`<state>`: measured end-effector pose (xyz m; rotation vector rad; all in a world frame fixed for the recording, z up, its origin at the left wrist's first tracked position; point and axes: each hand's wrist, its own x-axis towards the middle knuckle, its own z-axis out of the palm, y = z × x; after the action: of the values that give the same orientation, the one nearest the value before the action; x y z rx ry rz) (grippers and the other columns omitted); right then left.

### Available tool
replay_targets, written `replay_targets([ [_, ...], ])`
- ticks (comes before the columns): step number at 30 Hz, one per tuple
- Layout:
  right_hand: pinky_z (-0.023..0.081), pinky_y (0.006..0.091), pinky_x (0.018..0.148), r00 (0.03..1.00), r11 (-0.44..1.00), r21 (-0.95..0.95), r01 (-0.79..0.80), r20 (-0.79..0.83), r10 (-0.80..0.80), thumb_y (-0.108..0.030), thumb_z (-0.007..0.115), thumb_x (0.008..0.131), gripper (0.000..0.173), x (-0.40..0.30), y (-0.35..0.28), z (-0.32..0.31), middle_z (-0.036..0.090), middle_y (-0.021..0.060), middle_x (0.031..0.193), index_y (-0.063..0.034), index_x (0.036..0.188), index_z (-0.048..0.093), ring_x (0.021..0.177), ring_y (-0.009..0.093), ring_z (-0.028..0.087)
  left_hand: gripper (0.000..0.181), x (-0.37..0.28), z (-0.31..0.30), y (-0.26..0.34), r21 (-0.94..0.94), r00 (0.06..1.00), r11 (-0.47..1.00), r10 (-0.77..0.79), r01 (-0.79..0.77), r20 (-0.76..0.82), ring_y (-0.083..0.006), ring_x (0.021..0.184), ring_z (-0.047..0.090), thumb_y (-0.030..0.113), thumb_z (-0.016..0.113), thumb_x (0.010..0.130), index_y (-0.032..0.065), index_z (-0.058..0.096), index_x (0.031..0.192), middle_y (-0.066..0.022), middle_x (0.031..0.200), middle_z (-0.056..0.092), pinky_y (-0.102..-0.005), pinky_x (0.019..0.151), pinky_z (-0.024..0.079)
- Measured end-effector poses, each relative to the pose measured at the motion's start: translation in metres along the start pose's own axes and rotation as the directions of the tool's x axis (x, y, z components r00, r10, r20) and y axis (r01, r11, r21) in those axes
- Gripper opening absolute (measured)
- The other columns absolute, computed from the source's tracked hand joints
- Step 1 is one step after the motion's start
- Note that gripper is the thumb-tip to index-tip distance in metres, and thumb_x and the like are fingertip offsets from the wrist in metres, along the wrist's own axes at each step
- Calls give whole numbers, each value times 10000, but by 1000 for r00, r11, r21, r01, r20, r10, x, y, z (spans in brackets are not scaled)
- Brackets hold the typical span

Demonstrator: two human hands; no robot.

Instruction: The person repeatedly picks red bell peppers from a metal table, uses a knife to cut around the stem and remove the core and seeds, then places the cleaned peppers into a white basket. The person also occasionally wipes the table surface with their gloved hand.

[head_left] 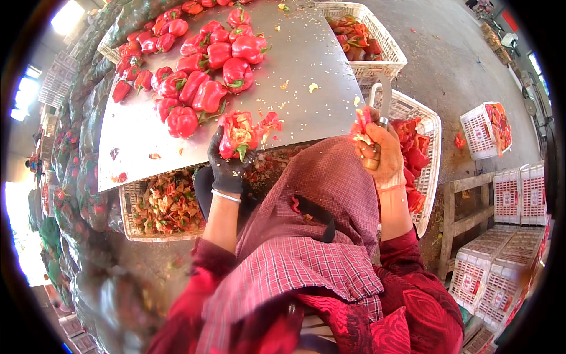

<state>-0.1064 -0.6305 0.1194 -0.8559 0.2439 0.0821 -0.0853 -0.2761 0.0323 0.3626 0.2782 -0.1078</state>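
My left hand [224,170], in a dark glove, holds a red bell pepper [239,128] at the near edge of a metal table [305,57]. The pepper is cut open, with its pale seed core showing and its green stem towards me. A torn red flap [269,125] sticks out at its right side. In my right hand [384,152] is a knife [386,99], its blade pointing up. The same hand also grips a piece of red pepper [362,123] between thumb and fingers. Whole red bell peppers [219,55] lie grouped on the table's left half.
A white plastic crate [433,186] of red pepper pieces stands at my right, another crate [380,66] beyond it. Under the table is a crate [129,221] of cores and trimmings. Filled mesh sacks [88,150] line the left; stacked crates [482,270] stand right.
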Motion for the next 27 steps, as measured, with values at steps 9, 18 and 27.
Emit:
replay_targets([
  [9,377,208,391,947,761,-637,123,-154,-282,-224,644,968,337,6,-31,0,635,18,792,-66,1265,627,501,74,531,475,-21,14,10,82,983,986,152,-145,-98,-308,1046,707,386,661,946,77,621,1303,-135,1170,719,-443,761,631],
  [18,344,208,373,966,707,-702,89,-112,-233,-405,621,1016,414,-18,6,57,673,35,856,-84,1275,648,501,48,507,556,-8,34,-21,-114,965,990,-56,87,256,-325,1145,673,375,685,941,48,572,1377,-140,1287,669,-452,815,633],
  [27,286,225,311,949,940,-165,-299,49,310,-381,655,1006,269,2,98,105,614,22,699,-117,1026,607,432,78,498,419,-33,54,-21,829,851,206,206,-521,484,-228,1103,633,220,614,1045,-33,526,1368,-113,1212,636,-322,985,499],
])
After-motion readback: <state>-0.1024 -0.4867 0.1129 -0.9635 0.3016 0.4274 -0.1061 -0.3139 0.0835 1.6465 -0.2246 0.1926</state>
